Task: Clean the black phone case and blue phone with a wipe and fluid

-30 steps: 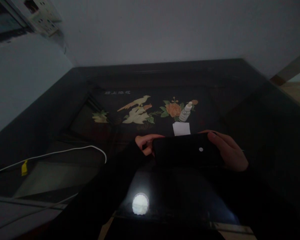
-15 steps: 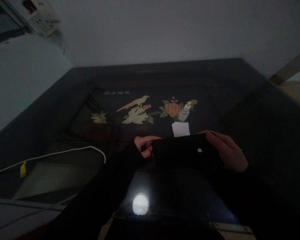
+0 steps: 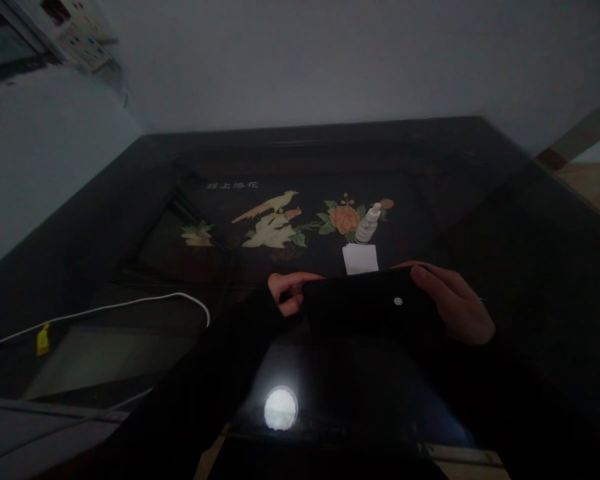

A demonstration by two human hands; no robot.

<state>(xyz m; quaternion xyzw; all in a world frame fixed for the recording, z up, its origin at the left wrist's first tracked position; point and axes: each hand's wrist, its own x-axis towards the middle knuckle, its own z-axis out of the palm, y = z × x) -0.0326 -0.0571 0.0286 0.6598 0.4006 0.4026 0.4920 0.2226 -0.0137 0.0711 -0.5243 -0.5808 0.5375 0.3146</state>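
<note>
A dark phone (image 3: 365, 310) is held sideways between my two hands over the near half of the table. Its face is almost black, apart from a small white striped circle right of the middle. My left hand (image 3: 291, 291) grips the left end, fingers closed at the edge. Around the right end is my right hand (image 3: 455, 300), thumb on the face and fingers behind it. Just beyond the phone lie small white paper squares (image 3: 361, 259). A dropper bottle (image 3: 368, 224) with a pale label stands behind the paper.
The dark glossy table (image 3: 300, 157) bears a bird-and-flower picture. A white cable (image 3: 130, 305) with a yellow tag (image 3: 43, 340) runs along the left. Near the front edge is a bright round reflection. Power sockets (image 3: 87, 47) are on the wall at upper left.
Everything in view has shifted very slightly left. Both hands keep the same hold on the phone.
</note>
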